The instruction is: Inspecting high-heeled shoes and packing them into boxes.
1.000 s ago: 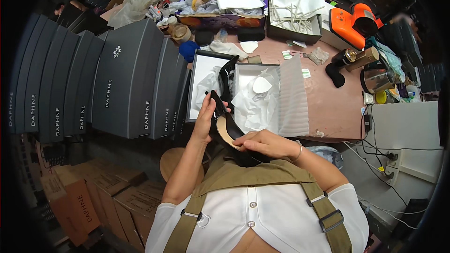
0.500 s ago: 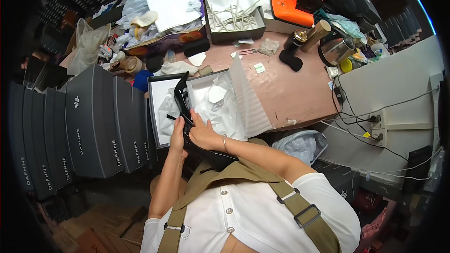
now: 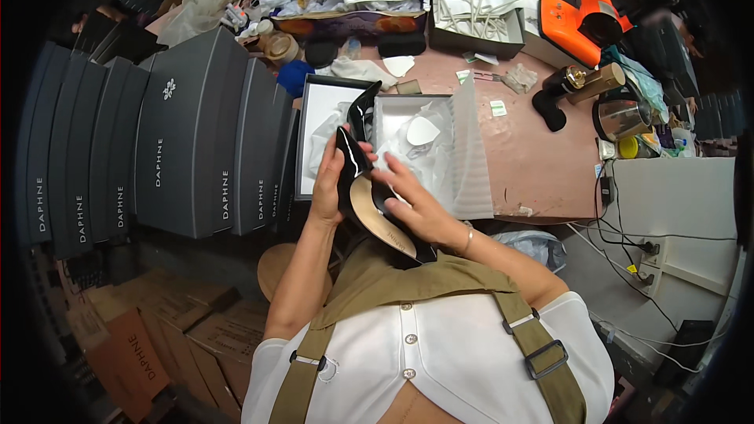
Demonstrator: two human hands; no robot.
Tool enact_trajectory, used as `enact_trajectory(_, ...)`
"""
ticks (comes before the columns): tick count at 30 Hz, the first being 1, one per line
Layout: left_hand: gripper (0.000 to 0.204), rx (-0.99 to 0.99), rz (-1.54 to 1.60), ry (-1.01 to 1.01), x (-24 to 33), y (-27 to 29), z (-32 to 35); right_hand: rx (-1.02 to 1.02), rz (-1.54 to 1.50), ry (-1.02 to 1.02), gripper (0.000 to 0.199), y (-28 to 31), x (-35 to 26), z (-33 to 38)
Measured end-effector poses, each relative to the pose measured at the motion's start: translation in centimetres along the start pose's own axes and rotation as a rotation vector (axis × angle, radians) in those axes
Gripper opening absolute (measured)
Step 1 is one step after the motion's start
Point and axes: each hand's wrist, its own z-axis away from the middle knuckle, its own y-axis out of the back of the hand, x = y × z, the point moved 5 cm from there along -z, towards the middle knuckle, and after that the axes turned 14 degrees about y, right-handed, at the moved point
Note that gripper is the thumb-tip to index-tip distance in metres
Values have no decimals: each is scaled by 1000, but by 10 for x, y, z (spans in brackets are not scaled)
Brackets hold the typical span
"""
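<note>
My left hand (image 3: 328, 187) is closed round the side of a black pointed-toe shoe (image 3: 385, 229) with a shiny finish and a beige insole. Its toe points away from me and its heel end lies close to my apron. Over the shoe's opening is my right hand (image 3: 424, 210), fingers spread and slightly blurred, thumb by the shoe's inner edge. A second black glossy shoe part (image 3: 363, 110) shows just beyond the toe; whether my left hand holds it too is hidden. Beneath is an open shoe box (image 3: 305, 166) with white tissue paper (image 3: 400, 169).
Dark grey shoe boxes (image 3: 192, 133) stand upright at the left. On the pink table (image 3: 526, 165) are foam sheet (image 3: 471, 153), a box of white sticks (image 3: 479, 41), an orange device (image 3: 567, 27) and a glass jug (image 3: 620, 118). Cables (image 3: 616, 228) hang at the right.
The view has shifted, so the table sits further right. The shoe has turned so its beige insole faces up. My right hand has loosened from the shoe, its fingers spreading.
</note>
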Motion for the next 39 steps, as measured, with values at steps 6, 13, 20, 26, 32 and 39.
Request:
enact_trajectory(6,69,393,-140,-281,34,-2,9,88,-318,-324,35,-8,19,26)
enact_trajectory(13,75,-182,653,648,-58,-49,51,178,110,64,38,7,16,-12)
enact_trajectory(20,50,11,966,771,-108,1,36,-117,360,309,43,21,1,-13)
enact_trajectory(26,35,111,731,531,-89,-6,15,248,-21,-55,45,72,80,32)
enact_trajectory(32,53,53,797,348,-90,25,7,635,-87,-218,25,154,109,35)
enact_trajectory(39,56,334,490,249,-96,27,24,236,219,-139,19,113,83,-16)
